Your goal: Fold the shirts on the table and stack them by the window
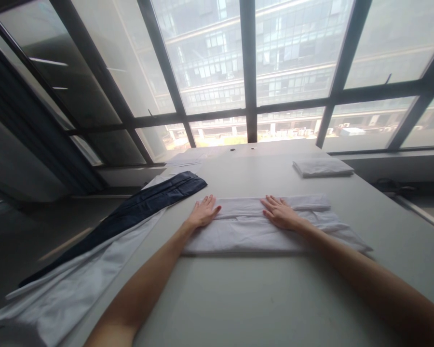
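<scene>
A white garment, folded into a long flat band, lies across the middle of the pale table. My left hand rests flat on its left end, fingers stretched out and slightly apart. My right hand lies flat on the upper middle of the garment, fingers extended toward the window. Neither hand holds anything; both press on the cloth.
A folded white cloth sits at the table's far right. A dark navy garment and white fabric hang over the table's left edge. Large windows with dark frames stand beyond the table's far end.
</scene>
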Motion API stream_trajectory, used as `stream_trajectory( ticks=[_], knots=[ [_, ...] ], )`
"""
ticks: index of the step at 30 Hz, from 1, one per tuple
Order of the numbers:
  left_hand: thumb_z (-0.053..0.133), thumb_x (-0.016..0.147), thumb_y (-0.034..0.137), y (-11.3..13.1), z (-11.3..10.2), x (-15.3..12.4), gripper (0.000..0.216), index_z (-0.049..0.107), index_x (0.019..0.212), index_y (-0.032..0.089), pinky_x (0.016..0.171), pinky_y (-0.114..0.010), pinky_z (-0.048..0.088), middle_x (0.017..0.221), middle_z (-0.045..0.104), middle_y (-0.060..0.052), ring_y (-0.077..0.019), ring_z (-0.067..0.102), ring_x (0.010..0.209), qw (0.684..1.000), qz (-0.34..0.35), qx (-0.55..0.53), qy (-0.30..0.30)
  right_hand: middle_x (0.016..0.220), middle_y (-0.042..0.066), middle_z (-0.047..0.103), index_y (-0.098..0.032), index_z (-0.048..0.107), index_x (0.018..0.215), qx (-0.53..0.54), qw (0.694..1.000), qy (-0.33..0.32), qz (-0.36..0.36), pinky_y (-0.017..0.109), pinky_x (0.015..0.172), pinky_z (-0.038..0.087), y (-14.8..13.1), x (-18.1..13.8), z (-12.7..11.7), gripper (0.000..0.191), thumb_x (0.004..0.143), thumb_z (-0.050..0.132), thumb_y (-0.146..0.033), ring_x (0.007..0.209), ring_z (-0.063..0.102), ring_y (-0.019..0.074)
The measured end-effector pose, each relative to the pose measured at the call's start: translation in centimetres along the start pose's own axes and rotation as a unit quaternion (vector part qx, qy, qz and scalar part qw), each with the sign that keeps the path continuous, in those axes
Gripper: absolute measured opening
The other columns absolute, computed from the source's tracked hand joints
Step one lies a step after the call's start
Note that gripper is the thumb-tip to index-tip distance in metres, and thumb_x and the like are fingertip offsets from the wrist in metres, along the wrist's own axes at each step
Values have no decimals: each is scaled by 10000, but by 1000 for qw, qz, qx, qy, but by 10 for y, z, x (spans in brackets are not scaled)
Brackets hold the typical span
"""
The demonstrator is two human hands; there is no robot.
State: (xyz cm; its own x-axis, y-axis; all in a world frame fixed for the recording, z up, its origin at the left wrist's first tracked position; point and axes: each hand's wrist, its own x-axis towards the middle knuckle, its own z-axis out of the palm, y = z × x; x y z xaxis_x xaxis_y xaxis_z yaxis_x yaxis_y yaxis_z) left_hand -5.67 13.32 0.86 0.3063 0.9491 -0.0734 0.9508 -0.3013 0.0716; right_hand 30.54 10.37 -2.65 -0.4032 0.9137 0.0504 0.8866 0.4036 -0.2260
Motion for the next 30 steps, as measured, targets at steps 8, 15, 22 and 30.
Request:
stream_trajectory(
  ticks=[8,15,22,30],
  knots=[
    [133,1075,532,-29,5,5,675,364,1581,149,1174,-649,262,1652,301,-205,-350,236,1550,994,-93,15,55,1688,159,227,-183,311,1623,1,1000,2,0,574,1235,179,0,1,0,665,1043,275,-506,1557,208,337],
    [199,1064,604,28,0,-3,706,386,1580,161,1225,-596,208,1642,346,-170,-333,246,1549,992,53,-4,112,1688,168,224,-173,302,1625,-4,1000,1,1,556,1240,170,-1,0,1,649,1044,292,-460,1564,187,321],
    [254,1058,620,76,23,-8,659,365,1600,263,1244,-577,181,1691,243,-90,-312,177,1570,987,146,-39,56,1685,176,226,-175,326,1617,0,1000,9,11,547,1238,182,-6,-3,-3,641,1042,306,-457,1560,204,321],
    [313,1069,555,75,16,-12,605,427,1568,233,1239,-576,217,1675,289,-101,-317,226,1558,986,145,-41,69,1658,167,320,-190,415,1567,-32,997,68,9,598,1226,182,-12,-10,-9,586,1044,319,-434,1544,260,327]
  ],
)
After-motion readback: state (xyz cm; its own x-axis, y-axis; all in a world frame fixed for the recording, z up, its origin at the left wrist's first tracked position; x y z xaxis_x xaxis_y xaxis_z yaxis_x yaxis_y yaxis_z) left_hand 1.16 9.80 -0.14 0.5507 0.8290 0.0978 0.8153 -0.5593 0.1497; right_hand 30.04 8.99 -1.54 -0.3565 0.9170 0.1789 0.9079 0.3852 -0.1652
